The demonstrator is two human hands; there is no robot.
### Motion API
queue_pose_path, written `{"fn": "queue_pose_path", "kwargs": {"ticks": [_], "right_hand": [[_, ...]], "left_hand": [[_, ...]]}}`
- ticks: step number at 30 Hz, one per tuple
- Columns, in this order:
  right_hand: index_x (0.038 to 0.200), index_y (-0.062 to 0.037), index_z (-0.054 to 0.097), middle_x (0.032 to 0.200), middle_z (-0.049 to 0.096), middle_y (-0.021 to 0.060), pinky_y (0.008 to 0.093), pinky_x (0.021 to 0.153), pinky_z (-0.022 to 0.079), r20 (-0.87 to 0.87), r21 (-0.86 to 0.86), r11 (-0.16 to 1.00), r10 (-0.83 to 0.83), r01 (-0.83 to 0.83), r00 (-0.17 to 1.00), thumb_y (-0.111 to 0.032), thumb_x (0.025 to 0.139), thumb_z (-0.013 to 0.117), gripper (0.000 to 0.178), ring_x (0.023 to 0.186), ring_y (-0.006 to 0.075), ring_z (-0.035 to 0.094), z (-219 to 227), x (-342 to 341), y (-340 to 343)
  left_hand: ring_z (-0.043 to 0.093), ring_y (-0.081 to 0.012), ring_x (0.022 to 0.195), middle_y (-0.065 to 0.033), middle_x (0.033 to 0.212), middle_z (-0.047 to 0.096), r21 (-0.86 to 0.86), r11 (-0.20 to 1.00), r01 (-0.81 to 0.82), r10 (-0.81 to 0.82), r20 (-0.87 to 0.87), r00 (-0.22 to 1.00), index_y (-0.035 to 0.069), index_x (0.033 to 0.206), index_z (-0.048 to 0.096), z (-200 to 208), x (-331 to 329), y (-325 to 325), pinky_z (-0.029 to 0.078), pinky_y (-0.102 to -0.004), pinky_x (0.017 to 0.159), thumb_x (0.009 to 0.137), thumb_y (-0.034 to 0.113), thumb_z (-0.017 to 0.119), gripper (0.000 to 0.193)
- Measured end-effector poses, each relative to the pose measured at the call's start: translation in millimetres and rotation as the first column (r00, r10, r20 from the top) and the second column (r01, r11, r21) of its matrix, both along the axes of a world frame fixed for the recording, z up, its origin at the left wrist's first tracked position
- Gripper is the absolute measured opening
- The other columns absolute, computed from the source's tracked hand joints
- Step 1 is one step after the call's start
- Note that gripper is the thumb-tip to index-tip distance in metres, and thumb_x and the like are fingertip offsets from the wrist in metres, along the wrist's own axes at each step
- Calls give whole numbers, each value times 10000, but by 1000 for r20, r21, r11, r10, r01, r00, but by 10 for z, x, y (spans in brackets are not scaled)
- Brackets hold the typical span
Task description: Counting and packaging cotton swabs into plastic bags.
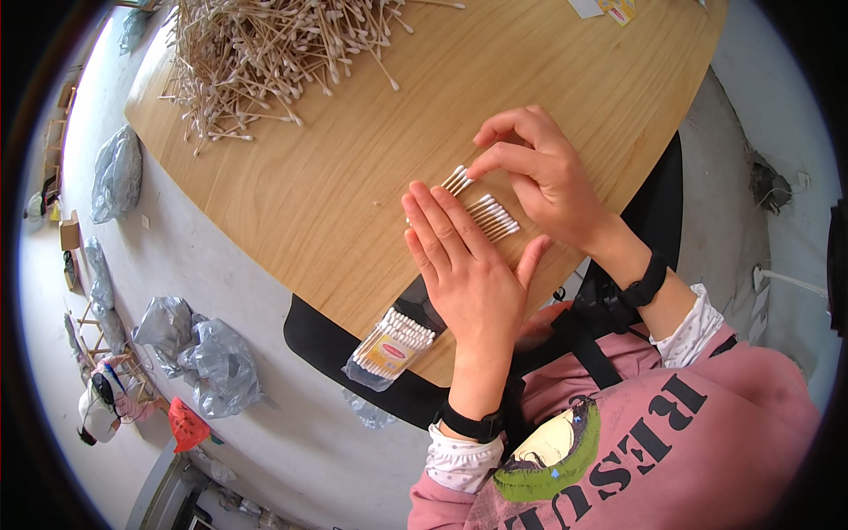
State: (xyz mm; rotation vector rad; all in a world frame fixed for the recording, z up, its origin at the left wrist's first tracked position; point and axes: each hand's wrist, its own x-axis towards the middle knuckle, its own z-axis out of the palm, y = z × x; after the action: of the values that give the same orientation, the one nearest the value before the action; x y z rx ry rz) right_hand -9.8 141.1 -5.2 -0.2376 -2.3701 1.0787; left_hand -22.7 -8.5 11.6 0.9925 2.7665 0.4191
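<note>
My left hand (473, 274) lies flat, palm down, across a row of cotton swabs (496, 217) near the table's front edge. Its fingers are stretched out and hide the middle of the row. White swab tips show on the right of the fingers, side by side. A smaller group of cotton swabs (456, 180) pokes out beyond the fingertips. My right hand (558, 187) is raised beside it, fingers curved and apart, with one fingertip at the tips of that smaller group. Nothing shows gripped in it.
A big loose heap of cotton swabs (265, 53) covers the table's far left. At the near edge sits a clear pack of swabs (393, 346) with a yellow label. Grey plastic bags (216, 362) and a red bag (187, 424) lie on the floor at left.
</note>
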Motion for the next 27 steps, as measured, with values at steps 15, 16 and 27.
{"fn": "queue_pose_path", "kwargs": {"ticks": [15, 16, 27], "right_hand": [[788, -88, 679, 984, 616, 35, 352, 786, 508, 20, 7, 1000, 0, 0, 1000, 67, 739, 606, 178, 935, 227, 573, -12, -4, -14], [788, -88, 679, 984, 616, 35, 352, 786, 508, 19, 7, 1000, 3, -3, 1000, 67, 739, 606, 178, 935, 227, 573, -11, -4, -9], [893, -82, 672, 1046, 613, 62, 402, 900, 474, 121, 294, 955, 2, -37, 993, -90, 774, 727, 131, 1001, 266, 568, 114, -334, 87]], "left_hand": [[143, -399, 1518, -305, 1604, 170, 16, 1000, -8, 8, 8, 1000, -137, 1512, 190, 1, -1, 11, 150, -464, 1228, 824, 718, 590, 1168], [148, -405, 1515, -304, 1603, 170, 22, 1000, -9, 9, 7, 1000, -142, 1511, 176, -2, -4, 8, 172, -472, 1223, 812, 698, 630, 1184], [120, -405, 1523, -309, 1611, 143, -36, 999, -15, 15, 1, 1000, -135, 1512, 199, 78, 40, -43, 152, -463, 1224, 822, 669, 639, 1147]]}}
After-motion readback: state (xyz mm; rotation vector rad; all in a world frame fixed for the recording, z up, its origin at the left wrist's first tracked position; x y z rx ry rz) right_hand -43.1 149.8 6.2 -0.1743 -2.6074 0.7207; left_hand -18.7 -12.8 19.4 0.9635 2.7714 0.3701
